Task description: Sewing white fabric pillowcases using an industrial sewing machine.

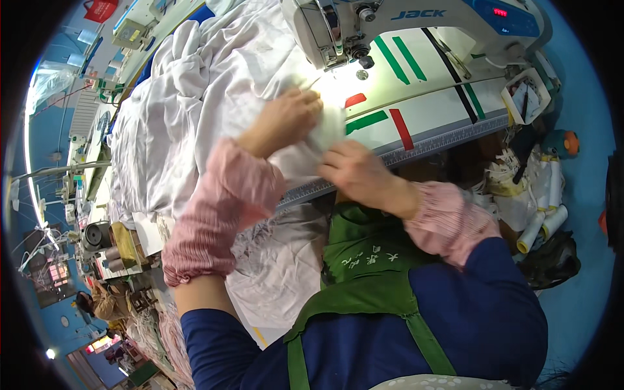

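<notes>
In the head view, the pale cloth (172, 114) lies mostly to the left of both hands and ahead of them, a loose heap whose long axis appears to run away from the body and slightly rightward across the worktop (432, 104); its near right margin reaches in under the left hand (289, 120) and toward the right hand (361, 175). The two hands are apart but close, the left one farther forward with its fingers bunched low over the cloth, the right one nearer the body with its fingers drawn together beside the ruled edge (442, 138) (motion blur softens both, so I cannot tell whether either truly pinches the fabric). Between them runs a short, smeared band of pale material, pointing roughly away from the body. The relation that seems to matter most is with the presser foot (338, 64) of the sewing machine (448, 19): it stands ahead of both hands and just right of the left fingertips, so the left hand is the nearer one. Any forward feed would, I judge, depend on that band staying lined up with the foot. Just right of the band, ahead of the right hand, lie a green strip (366, 122) and a red strip (401, 129).
</notes>
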`<state>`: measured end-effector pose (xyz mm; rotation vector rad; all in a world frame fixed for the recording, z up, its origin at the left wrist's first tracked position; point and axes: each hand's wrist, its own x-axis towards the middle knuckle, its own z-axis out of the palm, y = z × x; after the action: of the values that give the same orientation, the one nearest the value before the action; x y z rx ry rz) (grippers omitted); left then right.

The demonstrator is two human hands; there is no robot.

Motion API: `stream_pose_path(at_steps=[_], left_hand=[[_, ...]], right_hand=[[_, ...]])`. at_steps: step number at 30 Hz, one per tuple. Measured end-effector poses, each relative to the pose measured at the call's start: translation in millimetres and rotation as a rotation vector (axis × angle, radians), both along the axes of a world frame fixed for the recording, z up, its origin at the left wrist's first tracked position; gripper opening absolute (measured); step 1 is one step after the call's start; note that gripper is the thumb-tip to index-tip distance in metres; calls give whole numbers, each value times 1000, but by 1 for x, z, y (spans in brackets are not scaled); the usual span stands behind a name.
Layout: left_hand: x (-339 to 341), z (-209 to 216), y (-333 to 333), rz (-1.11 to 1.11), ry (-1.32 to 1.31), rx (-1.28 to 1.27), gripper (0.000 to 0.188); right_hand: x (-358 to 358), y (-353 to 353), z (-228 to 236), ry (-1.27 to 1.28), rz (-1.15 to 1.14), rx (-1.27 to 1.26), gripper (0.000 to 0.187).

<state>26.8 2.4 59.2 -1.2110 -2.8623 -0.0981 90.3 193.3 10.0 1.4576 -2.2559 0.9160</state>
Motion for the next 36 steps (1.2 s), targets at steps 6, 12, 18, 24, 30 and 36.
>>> stream_pose_path(at_steps=[6,12,18,24,30,36], left_hand=[[32,-19,41,349,-37,147,24],[22,-13,35,405,-25,147,30],[25,-8,26,370,-35,125,33],[110,-15,-40,63,138,282,49],[186,-30,-157,504,93,244,54],[224,-46,-209,619,195,377,38]], right_hand=[[-11,84,-1,-87,-37,8,14],[-14,71,-2,-90,-29,-37,16],[-35,52,4,-280,-358,-113,20],[-48,22,-8,-163,-474,-61,22],[-52,11,-13,-1431,-427,-738,16],[-27,-22,-4,-1830,-105,-1419,35]])
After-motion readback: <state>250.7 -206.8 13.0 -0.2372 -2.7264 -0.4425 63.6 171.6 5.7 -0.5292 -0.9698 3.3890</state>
